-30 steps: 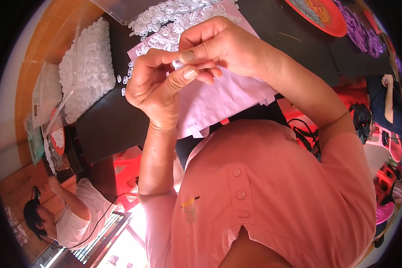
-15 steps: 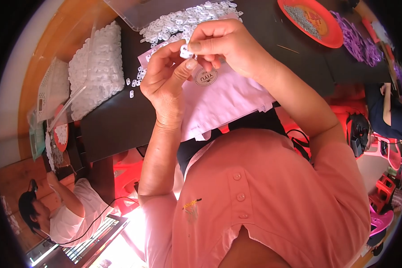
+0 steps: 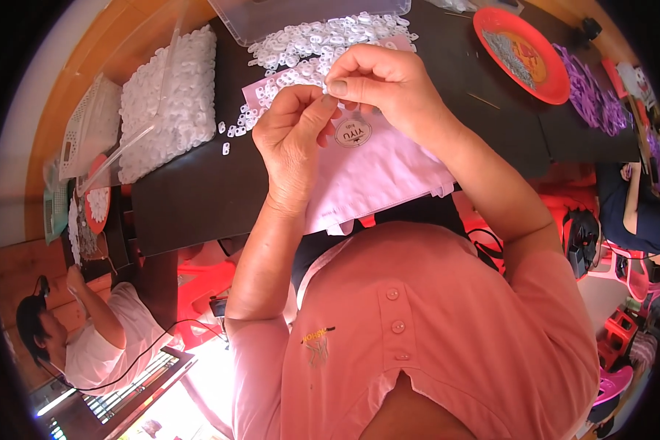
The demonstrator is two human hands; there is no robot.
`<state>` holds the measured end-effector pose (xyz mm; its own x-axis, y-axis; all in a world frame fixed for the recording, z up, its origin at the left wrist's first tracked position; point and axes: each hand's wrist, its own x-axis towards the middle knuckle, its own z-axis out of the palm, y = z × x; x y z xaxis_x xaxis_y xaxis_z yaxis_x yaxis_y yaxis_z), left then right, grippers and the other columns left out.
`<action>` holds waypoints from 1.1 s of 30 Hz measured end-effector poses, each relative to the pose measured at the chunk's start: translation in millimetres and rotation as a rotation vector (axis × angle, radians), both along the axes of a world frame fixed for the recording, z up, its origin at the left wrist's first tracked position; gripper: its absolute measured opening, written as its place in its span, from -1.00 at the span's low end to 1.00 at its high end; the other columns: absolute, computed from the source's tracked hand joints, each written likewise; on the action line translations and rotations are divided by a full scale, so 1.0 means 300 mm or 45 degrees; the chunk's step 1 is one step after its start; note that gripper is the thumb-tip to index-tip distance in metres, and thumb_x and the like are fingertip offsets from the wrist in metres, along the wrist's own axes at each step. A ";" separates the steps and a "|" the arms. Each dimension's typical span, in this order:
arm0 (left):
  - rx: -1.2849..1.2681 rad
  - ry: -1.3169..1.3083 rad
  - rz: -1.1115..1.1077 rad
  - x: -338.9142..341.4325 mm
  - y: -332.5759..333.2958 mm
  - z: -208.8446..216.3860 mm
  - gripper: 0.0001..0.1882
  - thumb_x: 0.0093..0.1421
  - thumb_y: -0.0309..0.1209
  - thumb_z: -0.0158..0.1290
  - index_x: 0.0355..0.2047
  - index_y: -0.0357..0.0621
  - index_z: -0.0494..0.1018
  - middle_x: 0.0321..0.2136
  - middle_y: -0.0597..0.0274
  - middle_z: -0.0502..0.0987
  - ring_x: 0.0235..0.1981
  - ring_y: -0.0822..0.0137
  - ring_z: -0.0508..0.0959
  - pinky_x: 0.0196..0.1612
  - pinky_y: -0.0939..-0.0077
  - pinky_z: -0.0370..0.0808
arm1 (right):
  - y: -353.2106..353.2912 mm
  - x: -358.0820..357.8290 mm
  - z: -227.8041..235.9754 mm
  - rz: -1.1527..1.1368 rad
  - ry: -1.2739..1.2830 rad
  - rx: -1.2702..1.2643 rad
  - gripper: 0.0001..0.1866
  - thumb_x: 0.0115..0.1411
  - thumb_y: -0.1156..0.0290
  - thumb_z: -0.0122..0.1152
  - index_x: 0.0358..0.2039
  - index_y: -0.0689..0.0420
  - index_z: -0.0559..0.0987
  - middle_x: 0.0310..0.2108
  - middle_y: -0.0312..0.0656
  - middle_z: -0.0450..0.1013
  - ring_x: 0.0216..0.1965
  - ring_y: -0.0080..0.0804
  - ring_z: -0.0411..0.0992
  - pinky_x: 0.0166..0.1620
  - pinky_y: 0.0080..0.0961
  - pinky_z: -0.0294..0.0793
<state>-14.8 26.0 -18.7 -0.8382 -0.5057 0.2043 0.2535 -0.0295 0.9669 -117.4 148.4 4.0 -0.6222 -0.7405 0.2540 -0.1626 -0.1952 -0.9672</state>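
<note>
My left hand point(image 3: 295, 139) and my right hand point(image 3: 378, 82) meet above a pale pink cloth point(image 3: 374, 180) on the black table point(image 3: 191, 198). Both pinch a tiny white plastic piece point(image 3: 324, 89) between thumbs and fingertips; the piece is almost hidden by my fingers. A round white label point(image 3: 353, 134) lies on the cloth just under my hands. A loose heap of small white plastic pieces point(image 3: 308, 44) spreads across the table right behind my hands.
A clear bag of white pieces point(image 3: 169, 103) lies at the left. A clear plastic box point(image 3: 301, 13) stands at the back. A red plate point(image 3: 521, 53) and purple pieces point(image 3: 594, 95) are at the right. Another person point(image 3: 88, 337) works at lower left; a second person point(image 3: 631, 213) sits at right.
My hands stay pressed together over the cloth, fingertips working the small piece. The view has tilted, so hands and table sit lower in the picture, and the round label has come into sight.
</note>
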 end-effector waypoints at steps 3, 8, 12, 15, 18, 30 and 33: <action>-0.004 -0.017 0.016 -0.004 -0.001 0.002 -0.90 0.20 -0.51 0.06 -0.36 -0.33 0.50 -0.54 0.20 0.55 -0.61 0.52 0.44 -0.56 0.69 0.34 | -0.003 -0.010 -0.017 -0.007 0.000 0.004 -0.94 0.19 0.50 0.21 -0.38 0.22 0.55 -0.53 -0.36 0.44 -0.52 -0.70 0.37 -0.49 -0.72 0.31; -0.131 -0.061 0.048 0.000 0.009 -0.006 -0.91 0.20 -0.52 0.03 -0.38 -0.30 0.50 -0.58 0.24 0.52 -0.63 0.54 0.42 -0.58 0.69 0.32 | -0.003 0.009 -0.054 -0.036 -0.027 0.049 -0.93 0.20 0.47 0.19 -0.37 0.20 0.55 -0.53 -0.39 0.44 -0.51 -0.73 0.35 -0.49 -0.75 0.30; -0.275 -0.035 0.160 0.007 -0.012 -0.019 -0.92 0.18 -0.50 0.04 -0.41 -0.27 0.48 -0.61 0.31 0.48 -0.66 0.58 0.38 -0.60 0.70 0.30 | 0.015 0.015 -0.036 -0.118 -0.063 -0.034 -0.91 0.21 0.43 0.19 -0.33 0.18 0.56 -0.51 -0.38 0.44 -0.50 -0.73 0.36 -0.46 -0.75 0.32; -0.061 -0.032 0.179 -0.001 -0.013 0.000 -0.90 0.18 -0.46 0.05 -0.43 -0.24 0.46 -0.60 0.33 0.47 -0.67 0.59 0.36 -0.62 0.71 0.29 | 0.031 -0.029 0.015 -0.273 -0.103 -0.071 -0.86 0.20 0.40 0.20 -0.32 0.22 0.57 -0.52 -0.34 0.46 -0.50 -0.65 0.40 -0.45 -0.70 0.34; 0.091 -0.024 0.110 -0.010 -0.004 0.006 -0.89 0.19 -0.45 0.05 -0.42 -0.25 0.46 -0.59 0.30 0.48 -0.67 0.57 0.38 -0.62 0.70 0.29 | 0.017 -0.025 0.012 -0.216 -0.160 -0.068 -0.88 0.18 0.44 0.22 -0.36 0.23 0.58 -0.54 -0.34 0.47 -0.53 -0.70 0.38 -0.49 -0.74 0.35; 0.164 -0.021 0.005 -0.008 -0.014 0.006 -0.92 0.19 -0.49 0.09 -0.41 -0.25 0.47 -0.58 0.29 0.50 -0.64 0.57 0.41 -0.60 0.69 0.30 | 0.012 -0.012 0.017 -0.142 -0.097 0.003 -0.87 0.15 0.46 0.24 -0.32 0.26 0.60 -0.49 -0.28 0.52 -0.50 -0.65 0.44 -0.48 -0.73 0.40; 0.185 -0.004 -0.005 -0.010 -0.014 0.005 -0.92 0.19 -0.49 0.09 -0.40 -0.26 0.48 -0.58 0.29 0.51 -0.64 0.57 0.41 -0.60 0.69 0.30 | 0.011 -0.014 0.014 -0.133 -0.088 0.012 -0.87 0.15 0.46 0.24 -0.33 0.26 0.60 -0.49 -0.28 0.52 -0.49 -0.64 0.45 -0.48 -0.73 0.40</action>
